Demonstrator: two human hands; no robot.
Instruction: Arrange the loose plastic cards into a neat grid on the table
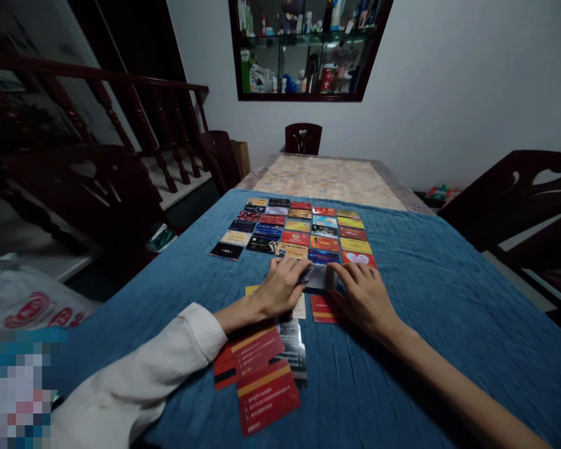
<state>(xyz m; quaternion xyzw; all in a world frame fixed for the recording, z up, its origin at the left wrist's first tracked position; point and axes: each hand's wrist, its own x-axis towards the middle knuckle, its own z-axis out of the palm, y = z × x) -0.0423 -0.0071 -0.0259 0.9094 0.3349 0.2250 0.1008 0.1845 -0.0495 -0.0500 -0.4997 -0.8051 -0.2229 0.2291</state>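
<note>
Between my two hands lies a dark grey card (318,278), just below the bottom of a grid of colourful cards. My left hand (283,284) pinches its left edge, and the fingers of my right hand (362,290) grip its right edge. Directly above it is a dark blue card (324,256), with a white card bearing a pink heart (358,259) to the right. Under my right hand a red card (324,309) is partly covered. Loose cards lie near my left forearm, among them a red one (268,399) and a black one with white print (293,349).
A blue cloth (430,349) covers the near table; the patterned tabletop (322,174) shows beyond it. Dark wooden chairs stand around, one at the far end (303,138). A white plastic bag (28,296) is at the left.
</note>
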